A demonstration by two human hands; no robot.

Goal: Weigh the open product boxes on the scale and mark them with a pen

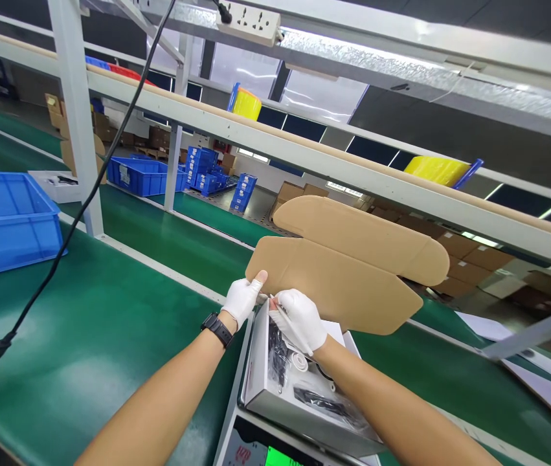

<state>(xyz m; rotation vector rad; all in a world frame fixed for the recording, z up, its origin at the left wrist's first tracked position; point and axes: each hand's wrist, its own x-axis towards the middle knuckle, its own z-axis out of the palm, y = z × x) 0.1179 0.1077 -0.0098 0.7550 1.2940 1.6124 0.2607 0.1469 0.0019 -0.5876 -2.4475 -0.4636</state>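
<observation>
An open carton (304, 414) sits on a scale (246, 446) with a lit green display. Its brown-faced lid (333, 278) stands raised behind it. Inside lie black parts in clear bags (321, 401) and a coiled white cable (299, 362). My left hand (243, 299), in a white fingertip-free glove, is closed at the lid's left lower corner, thumb against the lid. My right hand (299, 320), gloved too, reaches over the carton's far left corner with fingers curled together beside the left hand; what they pinch is hidden.
A blue bin (8, 220) stands at left on the green work surface (110, 323), with a black cable (95, 188) hanging in front. Beyond run a conveyor and a metal rack post (76, 116). White sheets (547, 388) lie at right. A power strip (250, 22) hangs above.
</observation>
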